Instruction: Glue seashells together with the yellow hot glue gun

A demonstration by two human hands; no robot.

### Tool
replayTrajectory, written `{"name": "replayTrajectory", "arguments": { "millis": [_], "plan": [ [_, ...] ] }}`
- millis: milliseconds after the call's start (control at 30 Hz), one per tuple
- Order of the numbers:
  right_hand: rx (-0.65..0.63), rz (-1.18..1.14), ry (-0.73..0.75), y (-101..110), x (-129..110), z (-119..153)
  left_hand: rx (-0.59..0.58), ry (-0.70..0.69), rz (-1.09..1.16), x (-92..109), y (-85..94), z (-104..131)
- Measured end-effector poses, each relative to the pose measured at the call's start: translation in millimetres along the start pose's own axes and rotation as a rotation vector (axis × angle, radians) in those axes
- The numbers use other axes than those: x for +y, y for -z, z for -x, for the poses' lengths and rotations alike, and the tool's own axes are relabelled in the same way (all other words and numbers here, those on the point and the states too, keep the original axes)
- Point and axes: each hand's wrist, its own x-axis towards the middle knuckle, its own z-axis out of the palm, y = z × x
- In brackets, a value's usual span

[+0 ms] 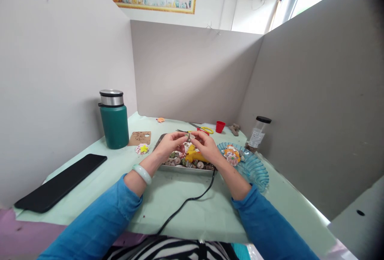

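Note:
My left hand (pixel 171 143) and my right hand (pixel 207 146) meet over a metal tray (pixel 183 169), fingertips pinched together. Between them is a small pale shell (pixel 190 136) with a greenish part, mostly covered by the fingers. Several shells (pixel 177 161) in brown, white and green lie in the tray under my hands. Among them rests a yellow glue gun (pixel 195 155), partly behind my right hand. Its black cord (pixel 192 199) runs over the table toward me.
At right, a blue scalloped plate (pixel 259 174) bears shell flowers (pixel 232 156), beside a black-lidded jar (pixel 258 134). Behind the tray are scissors (pixel 207 129) and a red cup (pixel 220 127). At left stand a green flask (pixel 114 126), a brown board (pixel 139 138) and a black slab (pixel 61 182). Grey partitions (pixel 195 68) enclose the table.

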Motion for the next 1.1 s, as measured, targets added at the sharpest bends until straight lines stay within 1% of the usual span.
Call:
{"name": "replayTrajectory", "arguments": {
  "millis": [167,267,567,733,867,1000,1100],
  "plan": [
    [-0.029,0.071,0.059,-0.9,-0.8,1.3,0.002,-0.010,-0.020,1.9,-1.5,1.2],
    [-0.023,0.101,0.089,-0.6,-1.0,2.1,-0.010,-0.016,-0.006,2.1,-2.7,1.1],
    [0.083,0.214,0.223,0.1,-7.2,5.0,0.056,-0.014,-0.003,-1.3,-1.7,-0.9],
    [0.080,0.272,0.292,-1.7,-2.8,7.1,0.060,0.012,-0.050,-0.1,-2.2,0.1],
    [0.083,0.297,0.317,-1.6,-1.3,7.1,0.033,0.069,-0.084,3.2,-4.9,3.4],
    [0.083,0.277,0.337,-1.0,-2.6,6.7,0.043,0.112,-0.134,6.3,-8.0,6.1],
    [0.100,0.319,0.350,-0.7,-2.2,7.0,0.050,0.125,-0.163,6.3,-8.8,5.9]
  ]
}}
